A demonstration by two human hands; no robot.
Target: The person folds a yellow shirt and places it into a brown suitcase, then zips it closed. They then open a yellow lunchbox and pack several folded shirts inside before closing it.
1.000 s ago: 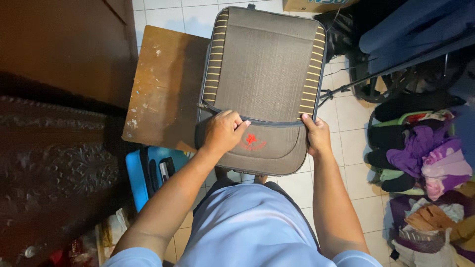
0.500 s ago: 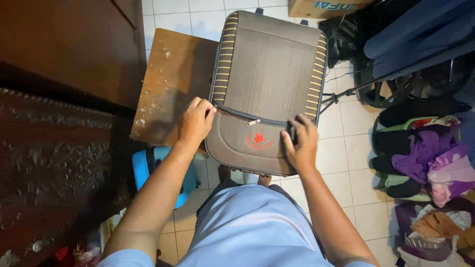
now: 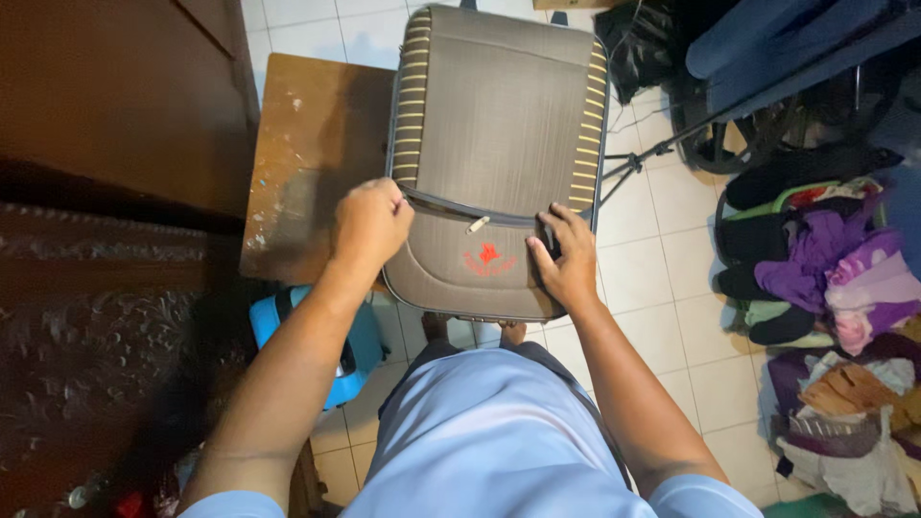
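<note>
Head view, looking straight down: a grey-brown fabric suitcase [image 3: 499, 144] lies flat with its long axis running away from the person, its near end overhanging the near edge of a worn brown worktop [image 3: 307, 153] and its far end reaching over the white tiled floor [image 3: 672, 240]. A curved pocket zipper [image 3: 477, 224] crosses the lid from side to side, just beyond both hands. The left hand [image 3: 369, 225] is closed into a loose fist at the zipper's left end, on the suitcase's left edge; whether it pinches a pull tab cannot be told, as the fingers hide it. The right hand [image 3: 566, 254] lies flat with fingers spread on the front pocket near the right edge, pressing on the fabric and gripping nothing. The small pale pull sits between the hands, nearer the left one.

Room to move: a dark wooden cabinet [image 3: 115, 96] closes the left side; a blue case [image 3: 336, 336] stands below the worktop's near edge; a wheeled frame [image 3: 767, 125] and heaped clothes [image 3: 835, 278] crowd the right. Free space lies mainly over the suitcase itself.
</note>
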